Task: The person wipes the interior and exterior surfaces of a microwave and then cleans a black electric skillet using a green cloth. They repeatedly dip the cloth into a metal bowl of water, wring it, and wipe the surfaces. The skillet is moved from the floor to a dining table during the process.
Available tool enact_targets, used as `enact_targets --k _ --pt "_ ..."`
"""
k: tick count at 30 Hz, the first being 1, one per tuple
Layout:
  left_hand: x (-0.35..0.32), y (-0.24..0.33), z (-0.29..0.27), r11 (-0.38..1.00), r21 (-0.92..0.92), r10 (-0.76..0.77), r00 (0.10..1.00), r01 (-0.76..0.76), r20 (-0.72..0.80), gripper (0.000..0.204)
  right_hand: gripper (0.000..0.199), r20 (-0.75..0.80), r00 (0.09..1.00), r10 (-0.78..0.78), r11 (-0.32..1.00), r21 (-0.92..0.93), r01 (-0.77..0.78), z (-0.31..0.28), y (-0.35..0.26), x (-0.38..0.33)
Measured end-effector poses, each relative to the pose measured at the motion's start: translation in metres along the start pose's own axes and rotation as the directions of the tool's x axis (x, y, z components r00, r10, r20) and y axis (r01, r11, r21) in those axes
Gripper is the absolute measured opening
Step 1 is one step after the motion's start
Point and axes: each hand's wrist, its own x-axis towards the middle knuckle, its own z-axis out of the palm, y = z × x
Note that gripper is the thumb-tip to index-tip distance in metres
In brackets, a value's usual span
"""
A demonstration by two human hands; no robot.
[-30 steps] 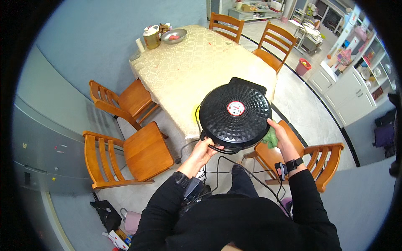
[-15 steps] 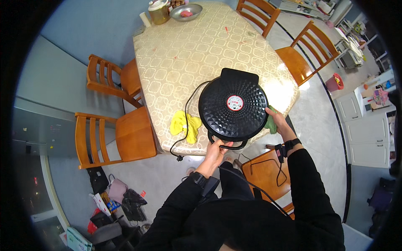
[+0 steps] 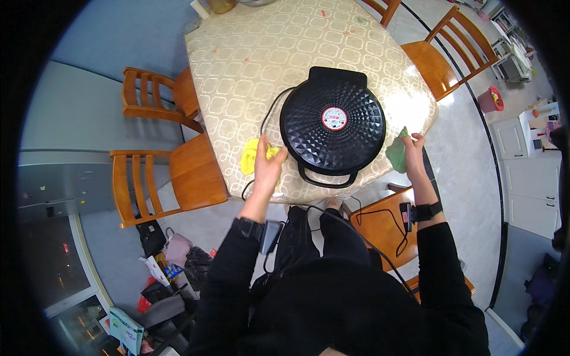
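A round black electric griddle [image 3: 332,145] lies with its lid down on the table, its loop handle facing me and its hinge block at the far side. Its dimpled lid carries a round label in the middle. My left hand [image 3: 268,169] hovers left of the griddle over a crumpled yellow cloth [image 3: 249,157], fingers apart, gripping nothing I can see. At the griddle's right, my right hand [image 3: 415,154] has its fingers curled at the edge of a green cloth [image 3: 395,154], which hangs from them near the table edge.
The patterned tablecloth [image 3: 249,77] covers the table. A black cord [image 3: 268,113] runs from the griddle's left side past the yellow cloth. Wooden chairs [image 3: 193,172] stand around the table, one [image 3: 380,228] close by my right leg. Bags [image 3: 178,249] lie on the floor at left.
Both hands have left the griddle, which now rests on the table. My left hand moved to the yellow cloth; my right moved rightward and took the green cloth. The view shifted nearer.
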Motion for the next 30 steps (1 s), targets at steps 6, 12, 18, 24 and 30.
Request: enact_targets --k 6,12,18,24,30 --pt "0.087 0.026 0.020 0.725 0.444 0.280 0.814 -0.527 0.509 0.053 0.031 0.257 0.892 -0.373 0.910 -0.089 0.406 0.038 -0.053 -0.029" --pt "0.113 0.023 0.040 0.496 0.615 0.142 0.756 -0.613 0.639 0.111 0.041 0.232 0.795 -0.560 0.397 -0.767 0.504 0.111 -0.033 -0.023" --pt "0.112 0.020 0.036 0.520 0.589 0.175 0.752 -0.618 0.635 0.112 0.045 0.274 0.709 -0.649 0.218 -0.827 0.519 0.142 -0.011 -0.070" --pt "0.111 0.022 0.031 0.508 0.553 0.230 0.723 -0.660 0.651 0.109 0.044 0.619 0.568 -0.542 0.159 -0.588 0.793 0.143 -0.005 -0.116" --pt "0.110 0.022 0.029 0.556 0.532 0.238 0.736 -0.638 0.634 0.110 0.040 0.445 0.625 -0.642 0.125 -0.743 0.658 0.175 -0.037 0.001"
